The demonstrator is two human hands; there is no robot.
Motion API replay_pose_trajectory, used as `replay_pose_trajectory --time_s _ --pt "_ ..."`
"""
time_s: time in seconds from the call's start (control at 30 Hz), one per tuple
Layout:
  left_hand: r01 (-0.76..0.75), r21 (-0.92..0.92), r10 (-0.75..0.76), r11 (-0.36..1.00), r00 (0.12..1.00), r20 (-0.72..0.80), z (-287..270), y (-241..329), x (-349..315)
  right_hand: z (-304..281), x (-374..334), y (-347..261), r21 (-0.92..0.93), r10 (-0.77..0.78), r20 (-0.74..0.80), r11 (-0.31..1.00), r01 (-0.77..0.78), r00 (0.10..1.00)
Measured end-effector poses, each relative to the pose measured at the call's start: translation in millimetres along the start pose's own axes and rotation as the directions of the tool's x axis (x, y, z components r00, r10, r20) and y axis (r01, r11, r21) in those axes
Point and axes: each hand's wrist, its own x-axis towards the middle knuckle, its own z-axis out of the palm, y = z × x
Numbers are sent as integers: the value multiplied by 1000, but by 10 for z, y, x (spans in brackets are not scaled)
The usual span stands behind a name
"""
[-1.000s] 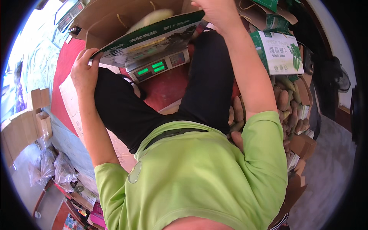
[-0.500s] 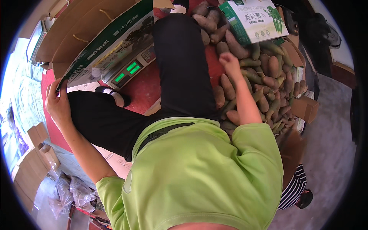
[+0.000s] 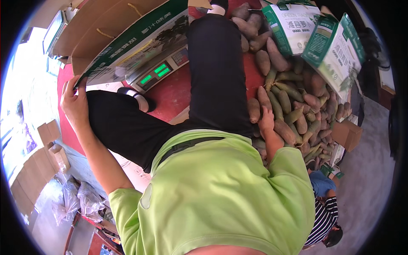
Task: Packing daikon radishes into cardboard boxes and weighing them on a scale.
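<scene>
My left hand (image 3: 75,105) pinches the near left corner of a large open cardboard box (image 3: 140,44) with green and white printed sides. The box sits by a scale (image 3: 159,70) with a lit green display; whether it rests fully on the platform is hidden. My right hand (image 3: 267,122) reaches into a heap of long radishes, some green and some coated in brown soil. Its fingers point forward and touch the heap beside a brown radish (image 3: 264,99) and another radish (image 3: 284,131). It is not lifting anything.
Two green and white printed cartons (image 3: 293,27) (image 3: 335,53) rest on the far right of the heap. A brown box (image 3: 346,135) is at the heap's right edge. A person in a striped top (image 3: 323,221) is at lower right. Plastic bags (image 3: 90,202) hang at lower left.
My right hand has come down and back from above the radishes to touch them. A second printed carton now appears beside the first. My left hand keeps its grip on the box.
</scene>
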Motion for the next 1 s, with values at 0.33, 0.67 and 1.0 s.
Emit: replay_pose_trajectory --time_s 0.33,0.67,1.0 --pt "-27 -23 27 999 999 -25 7 -3 25 -207 56 -106 -218 -541 24 818 533 841" --pt "-38 -17 37 999 999 -31 -27 86 16 -335 99 -201 -186 -699 86 689 701 710" --pt "-34 4 34 999 998 -47 -34 91 15 -217 544 -359 99 -497 -124 855 509 859"
